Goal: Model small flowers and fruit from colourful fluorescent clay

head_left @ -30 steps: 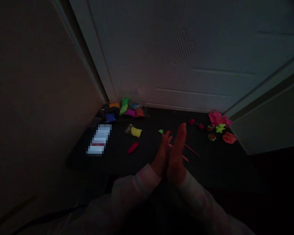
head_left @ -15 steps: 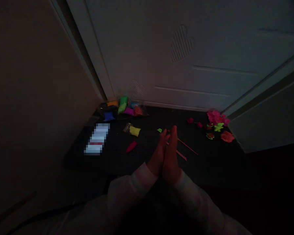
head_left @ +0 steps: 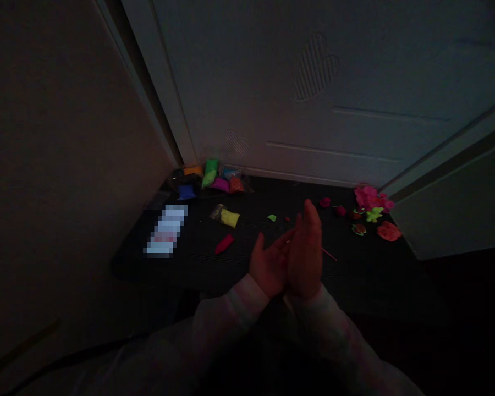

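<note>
My left hand is turned palm up with its fingers stretched out. Across its palm stands my right hand, flat and edge-on, fingers straight. The palms meet near the heels; whether something small lies between them is too dark and covered to tell. Just beyond the fingers are a small green piece and a tiny red bit. A thin pink stick sticks out from behind my right hand. Left of my hands lies an elongated red-pink lump, which looks like modelling clay.
A yellow clay packet lies on the dark table. Several coloured packets are heaped at the back left, near a blurred bright panel. Pink flower shapes and other small figures sit at the right. A white door rises behind.
My palms, pressed together upright before, have parted at the fingers. My left hand has rolled palm up, and my right hand has shifted slightly right. The view has moved a little.
</note>
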`<action>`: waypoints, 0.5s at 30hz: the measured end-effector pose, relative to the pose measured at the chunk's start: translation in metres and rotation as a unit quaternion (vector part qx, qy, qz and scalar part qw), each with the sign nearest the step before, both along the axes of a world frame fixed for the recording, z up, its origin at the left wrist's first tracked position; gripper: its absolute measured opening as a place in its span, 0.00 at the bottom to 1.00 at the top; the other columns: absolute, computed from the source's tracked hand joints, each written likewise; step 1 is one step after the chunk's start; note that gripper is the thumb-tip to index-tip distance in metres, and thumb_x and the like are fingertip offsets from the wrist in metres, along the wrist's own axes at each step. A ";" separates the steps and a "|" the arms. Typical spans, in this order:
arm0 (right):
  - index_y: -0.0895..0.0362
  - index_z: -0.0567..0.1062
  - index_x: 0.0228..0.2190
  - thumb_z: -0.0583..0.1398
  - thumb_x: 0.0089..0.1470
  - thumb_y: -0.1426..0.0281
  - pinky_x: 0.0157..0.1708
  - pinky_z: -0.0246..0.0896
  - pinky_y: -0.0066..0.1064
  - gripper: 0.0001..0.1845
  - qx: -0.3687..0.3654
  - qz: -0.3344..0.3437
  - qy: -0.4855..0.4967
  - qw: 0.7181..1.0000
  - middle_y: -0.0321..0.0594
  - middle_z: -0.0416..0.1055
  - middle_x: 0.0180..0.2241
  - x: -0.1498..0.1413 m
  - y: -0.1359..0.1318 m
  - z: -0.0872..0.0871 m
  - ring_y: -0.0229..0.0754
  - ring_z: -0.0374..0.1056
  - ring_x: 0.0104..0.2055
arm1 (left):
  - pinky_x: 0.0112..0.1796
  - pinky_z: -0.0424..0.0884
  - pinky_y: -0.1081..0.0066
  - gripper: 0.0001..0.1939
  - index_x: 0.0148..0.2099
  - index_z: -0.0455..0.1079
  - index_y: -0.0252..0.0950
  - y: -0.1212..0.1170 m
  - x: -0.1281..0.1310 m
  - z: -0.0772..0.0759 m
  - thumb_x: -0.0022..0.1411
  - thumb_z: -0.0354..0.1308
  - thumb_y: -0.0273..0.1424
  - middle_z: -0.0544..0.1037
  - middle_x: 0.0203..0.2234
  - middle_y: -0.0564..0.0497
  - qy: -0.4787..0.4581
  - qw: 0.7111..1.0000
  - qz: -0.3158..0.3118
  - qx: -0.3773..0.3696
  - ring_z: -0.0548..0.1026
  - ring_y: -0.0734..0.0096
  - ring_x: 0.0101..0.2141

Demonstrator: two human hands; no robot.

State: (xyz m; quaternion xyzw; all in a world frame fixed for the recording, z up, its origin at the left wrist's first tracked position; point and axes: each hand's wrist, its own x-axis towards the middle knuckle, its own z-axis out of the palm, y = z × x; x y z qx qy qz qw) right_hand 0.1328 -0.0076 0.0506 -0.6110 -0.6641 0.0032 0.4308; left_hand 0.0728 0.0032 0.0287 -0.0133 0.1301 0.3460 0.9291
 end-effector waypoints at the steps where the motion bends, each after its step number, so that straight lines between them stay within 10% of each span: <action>1: 0.56 0.34 0.57 0.31 0.56 0.73 0.52 0.49 0.47 0.26 0.008 -0.019 0.080 0.997 0.48 0.38 0.59 0.004 -0.001 0.002 0.43 0.36 0.61 | 0.41 0.64 0.64 0.30 0.47 0.64 0.25 0.001 -0.001 0.000 0.58 0.38 0.45 0.75 0.36 0.39 -0.010 1.000 -0.001 -0.011 0.72 0.60 0.40; 5: 0.54 0.61 0.46 0.43 0.56 0.69 0.42 0.61 0.39 0.17 0.007 -0.012 0.214 0.977 0.45 0.63 0.44 0.024 -0.016 0.006 0.41 0.62 0.46 | 0.41 0.64 0.67 0.30 0.42 0.67 0.25 0.007 -0.003 0.002 0.60 0.34 0.45 0.75 0.34 0.41 -0.020 0.999 0.034 -0.030 0.72 0.64 0.38; 15: 0.54 0.70 0.34 0.54 0.50 0.67 0.42 0.59 0.39 0.09 -0.124 0.082 0.009 0.989 0.40 0.70 0.34 0.014 -0.030 -0.027 0.41 0.64 0.40 | 0.49 0.58 0.66 0.31 0.44 0.67 0.28 0.011 -0.009 0.001 0.57 0.35 0.48 0.73 0.40 0.39 0.107 0.992 0.068 0.025 0.66 0.62 0.47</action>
